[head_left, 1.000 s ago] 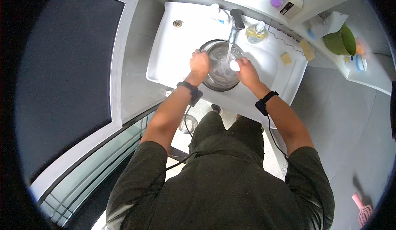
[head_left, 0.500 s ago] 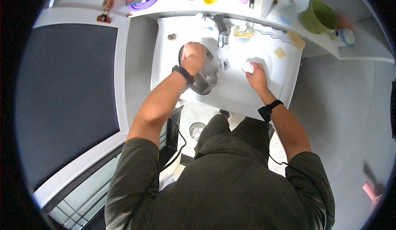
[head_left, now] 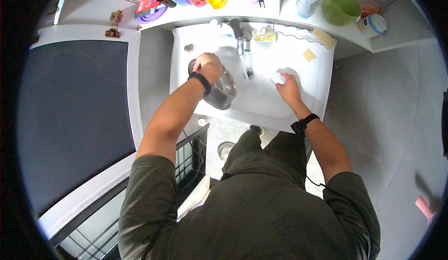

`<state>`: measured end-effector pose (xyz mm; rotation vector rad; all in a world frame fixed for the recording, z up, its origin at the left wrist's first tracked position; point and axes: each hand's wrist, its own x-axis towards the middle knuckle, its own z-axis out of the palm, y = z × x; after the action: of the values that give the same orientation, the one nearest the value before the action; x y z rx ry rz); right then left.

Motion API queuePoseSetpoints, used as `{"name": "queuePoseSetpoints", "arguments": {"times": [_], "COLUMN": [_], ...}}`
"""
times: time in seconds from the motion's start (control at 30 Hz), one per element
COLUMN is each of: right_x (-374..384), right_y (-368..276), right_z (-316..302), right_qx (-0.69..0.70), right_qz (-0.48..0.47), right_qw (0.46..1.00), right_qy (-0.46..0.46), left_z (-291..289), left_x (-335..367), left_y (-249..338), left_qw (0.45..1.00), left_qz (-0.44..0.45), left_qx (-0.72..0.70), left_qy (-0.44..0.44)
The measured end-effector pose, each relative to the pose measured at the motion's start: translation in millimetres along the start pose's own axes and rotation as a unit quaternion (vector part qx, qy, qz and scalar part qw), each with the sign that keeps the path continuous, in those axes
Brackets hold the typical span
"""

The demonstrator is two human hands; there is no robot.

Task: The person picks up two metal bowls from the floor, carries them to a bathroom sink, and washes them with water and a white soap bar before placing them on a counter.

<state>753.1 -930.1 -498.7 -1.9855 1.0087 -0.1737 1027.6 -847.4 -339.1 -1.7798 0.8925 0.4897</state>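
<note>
My left hand [head_left: 208, 67] grips the far left part of an oblong dark grey pet bowl [head_left: 221, 98] with a shiny steel inside. The bowl is held tilted over the left half of the white sink [head_left: 261, 106]. To its right, a thin stream of water [head_left: 244, 67] runs from the dark-topped faucet [head_left: 238, 35] toward the drain. My right hand [head_left: 289, 90] is closed on a small white rounded thing, perhaps a sponge [head_left: 278, 78], over the right side of the basin. My left fingers are partly hidden behind the hand.
Behind the faucet stands a clear soap bottle [head_left: 264, 38]. A yellowish sponge piece [head_left: 309, 55] lies on the sink's right rim. Bottles and a green basket [head_left: 340, 5] fill the shelf above. An open cabinet door [head_left: 84, 120] stands at left; a metal bowl [head_left: 225, 150] sits on the floor.
My left hand and the pet bowl have moved left, away from the faucet, and the water stream now shows beside the bowl. My right hand still holds the white thing. The view has shifted slightly.
</note>
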Motion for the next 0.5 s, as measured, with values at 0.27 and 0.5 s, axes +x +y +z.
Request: {"name": "queuePoseSetpoints", "arguments": {"times": [0.27,0.5], "right_x": [34.8,61.9], "right_y": [-47.2,-74.4], "right_z": [28.3,50.2], "right_qx": [0.500,0.575], "right_qz": [0.240,0.227], "right_qw": [0.809,0.741], "right_qy": [-0.195,-0.261], "left_z": [74.3,119.3], "left_x": [12.2,-8.9], "left_y": [-15.0,-31.3], "left_qw": [0.986,0.973], "left_qz": [0.055,-0.019], "left_qx": [-0.113,-0.224], "left_qy": [0.113,0.050]}}
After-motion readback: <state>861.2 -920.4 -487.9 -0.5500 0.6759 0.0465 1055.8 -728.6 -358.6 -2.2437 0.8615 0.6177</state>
